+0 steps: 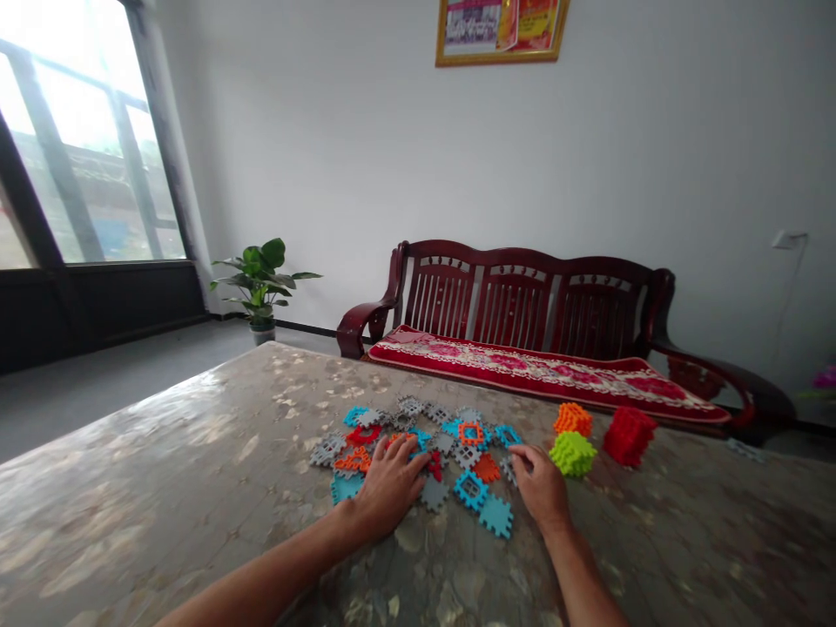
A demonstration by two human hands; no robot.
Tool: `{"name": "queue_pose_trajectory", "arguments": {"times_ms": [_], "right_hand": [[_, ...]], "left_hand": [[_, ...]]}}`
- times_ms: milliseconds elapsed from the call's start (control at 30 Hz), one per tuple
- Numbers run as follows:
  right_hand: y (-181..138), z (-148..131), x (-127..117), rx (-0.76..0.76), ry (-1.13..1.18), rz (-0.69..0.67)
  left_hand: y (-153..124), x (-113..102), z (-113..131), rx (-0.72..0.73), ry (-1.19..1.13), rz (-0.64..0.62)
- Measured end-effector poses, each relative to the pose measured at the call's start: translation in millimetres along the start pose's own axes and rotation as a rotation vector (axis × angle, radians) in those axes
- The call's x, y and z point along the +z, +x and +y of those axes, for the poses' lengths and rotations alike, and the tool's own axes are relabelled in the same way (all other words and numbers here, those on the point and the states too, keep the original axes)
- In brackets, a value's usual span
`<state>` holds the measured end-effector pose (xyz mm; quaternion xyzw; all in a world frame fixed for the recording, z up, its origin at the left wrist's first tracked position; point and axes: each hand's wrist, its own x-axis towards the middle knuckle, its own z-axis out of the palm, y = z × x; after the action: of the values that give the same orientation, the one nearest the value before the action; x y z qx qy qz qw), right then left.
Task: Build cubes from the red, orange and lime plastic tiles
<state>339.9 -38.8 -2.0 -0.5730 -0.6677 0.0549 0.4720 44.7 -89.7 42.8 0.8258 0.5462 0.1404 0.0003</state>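
A loose pile of toothed, interlocking plastic tiles in grey, blue, orange and red lies on the table, with a blue tile (496, 515) at its near edge. My left hand (395, 479) rests over the pile's left-middle part, palm down with fingers spread, and covers some tiles. An orange tile (354, 460) shows beside its fingers. At the pile's right edge my right hand (541, 486) is curled, thumb and fingers closed at a small grey tile (508, 471). Right of that hand stand a lime-green block (573, 455), an orange block (573, 420) and a red block (629, 436) made of such tiles.
A patterned cover lies on the table (163, 488). Beyond its far edge is a dark red wooden bench (513, 296) with a red floral cushion (522, 361). A potted plant (261, 279) stands at the left, near a window (91, 148). Something greyish (744, 450) lies at the table's far right.
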Motion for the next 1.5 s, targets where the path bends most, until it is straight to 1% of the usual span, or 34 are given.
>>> {"name": "queue_pose_trajectory", "arguments": {"times_ms": [100,167,300,367,433,500,600,700,800,967,1067,1167,1233,1300,1367,1433,1500], "right_hand": [[0.6,2.8,0.7,0.006,-0.044,0.016],[0.9,4.4,0.9,-0.003,-0.074,0.01],[0.6,6.4,1.2,-0.026,-0.107,-0.005],[0.3,7.2,1.7,-0.038,-0.109,-0.007],[0.1,8.3,2.3,-0.048,-0.111,-0.011],[0.0,9.6,2.9,-0.054,-0.115,-0.017],[0.0,10.9,3.3,-0.056,-0.12,-0.022],[0.2,10.1,3.1,-0.057,-0.123,-0.013],[0.3,7.5,2.7,-0.057,-0.133,-0.004],[-0.2,3.3,2.5,-0.053,-0.162,-0.021],[-0.7,3.2,3.0,-0.045,-0.152,-0.039],[-1.0,4.5,3.2,-0.042,-0.136,-0.051],[-1.0,5.4,3.2,-0.043,-0.131,-0.05],[-1.0,6.1,3.2,-0.047,-0.13,-0.046],[-0.8,6.7,3.4,-0.052,-0.131,-0.045],[-0.7,7.2,3.7,-0.056,-0.132,-0.048],[-0.6,7.6,4.0,-0.06,-0.134,-0.051]], "left_hand": [[8.1,-0.7,5.3,-0.041,0.044,0.028],[10.8,1.9,15.6,-0.008,0.009,0.025],[12.6,17.8,39.5,0.21,-0.088,-0.019],[15.9,28.5,45.2,0.279,-0.093,-0.048],[21.9,36.6,44.9,0.28,-0.079,-0.057],[28.8,38.9,40.0,0.259,-0.065,-0.047],[34.3,30.6,29.1,0.251,-0.058,-0.039],[30.7,15.8,15.8,0.245,-0.058,-0.025],[23.7,2.4,-3.9,0.152,-0.06,0.064],[20.8,-10.7,-50.7,-0.06,-0.132,0.218],[23.0,-13.4,-75.3,-0.176,-0.259,0.304],[24.2,-17.2,-93.2,-0.307,-0.417,0.418],[22.9,-22.9,-103.7,-0.413,-0.465,0.476],[19.5,-30.6,-114.9,-0.506,-0.47,0.5],[14.1,-38.5,-127.4,-0.579,-0.441,0.491],[7.0,-44.2,-140.9,-0.652,-0.366,0.44],[-1.0,-45.9,-154.1,-0.729,-0.231,0.375]]}}
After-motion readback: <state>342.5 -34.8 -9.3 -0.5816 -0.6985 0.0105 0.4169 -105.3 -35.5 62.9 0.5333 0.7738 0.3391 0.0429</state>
